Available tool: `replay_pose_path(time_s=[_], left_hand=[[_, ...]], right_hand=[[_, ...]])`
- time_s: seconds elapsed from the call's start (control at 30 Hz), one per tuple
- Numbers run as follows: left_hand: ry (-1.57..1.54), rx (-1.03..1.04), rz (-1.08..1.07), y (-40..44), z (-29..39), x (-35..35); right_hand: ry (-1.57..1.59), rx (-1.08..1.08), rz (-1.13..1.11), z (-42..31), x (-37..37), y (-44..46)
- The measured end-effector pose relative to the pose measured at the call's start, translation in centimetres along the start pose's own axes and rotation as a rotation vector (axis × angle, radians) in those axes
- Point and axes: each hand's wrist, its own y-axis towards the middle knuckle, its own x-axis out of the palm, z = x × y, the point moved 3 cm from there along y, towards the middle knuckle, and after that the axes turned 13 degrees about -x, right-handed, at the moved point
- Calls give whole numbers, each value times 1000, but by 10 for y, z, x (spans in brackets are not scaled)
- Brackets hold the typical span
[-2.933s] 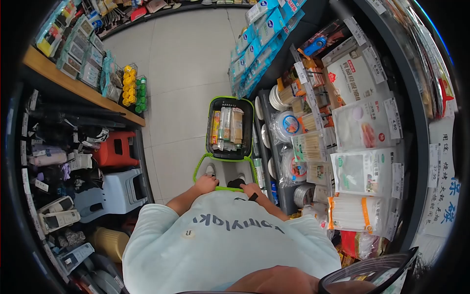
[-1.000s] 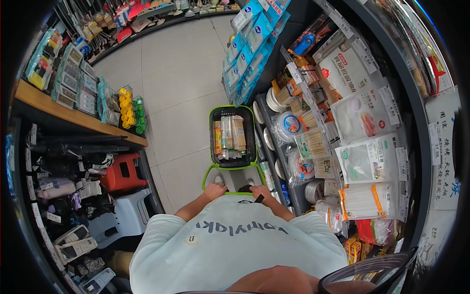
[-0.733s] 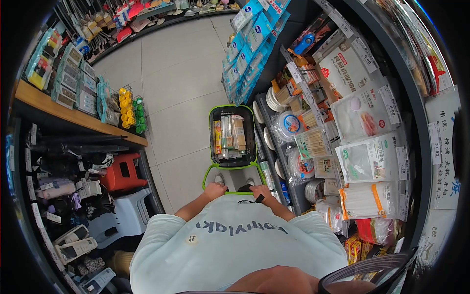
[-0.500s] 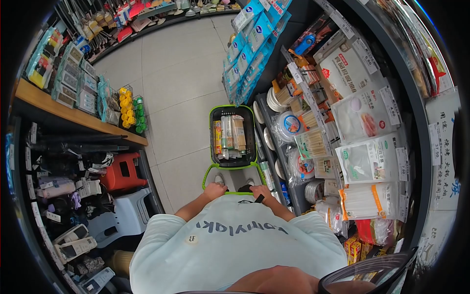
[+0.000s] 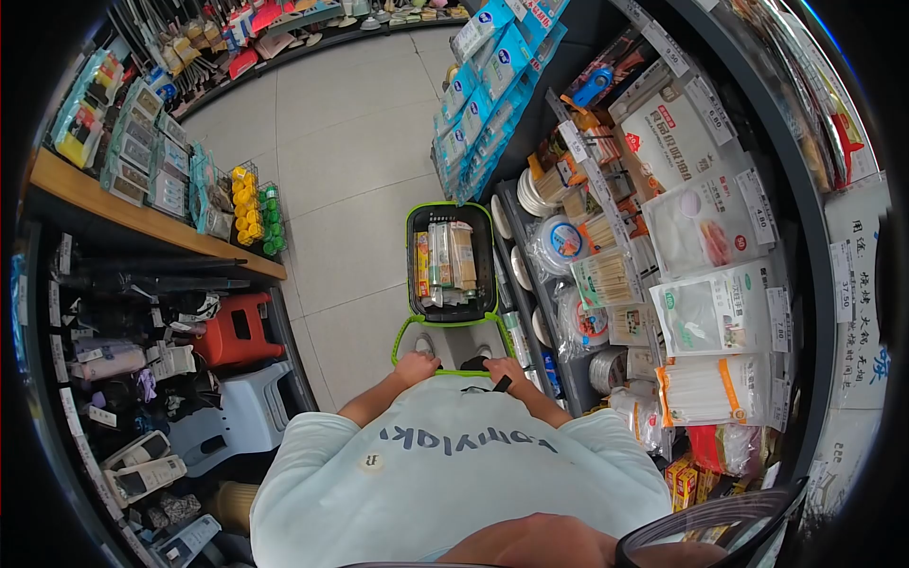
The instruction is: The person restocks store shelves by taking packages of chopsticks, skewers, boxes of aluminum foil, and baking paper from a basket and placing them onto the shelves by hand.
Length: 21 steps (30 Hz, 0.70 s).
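A black basket with a bright green rim point(image 5: 411, 275) stands on the floor in front of me, several packaged items point(image 5: 445, 260) lying in it. Its green handle point(image 5: 401, 341) stretches back towards my body. My left hand point(image 5: 417, 367) is closed on the handle's left corner. At the right corner, my right hand point(image 5: 500, 369) grips the same handle, a dark band around that wrist. My shoes show between the handle and my shirt.
Shelves on the right hold packs of disposable gloves point(image 5: 715, 308), wrapped plates point(image 5: 562, 240) and skewers. Blue packets point(image 5: 478, 104) hang ahead of them. At left are a red stool point(image 5: 237, 331), a blue-grey stool point(image 5: 241, 412) and wire baskets of yellow items point(image 5: 246, 208).
Compared with the oldest frame, the basket and both hands appear slightly lower and further right, and the shelves have shifted in view. Both hands stay on the handle.
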Motion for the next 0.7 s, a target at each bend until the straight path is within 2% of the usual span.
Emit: replay_pose_path(time_s=[0.7], left_hand=[[0,-2,-17,1,0,1]], right_hand=[[8,-1,0,-1,-3,0]])
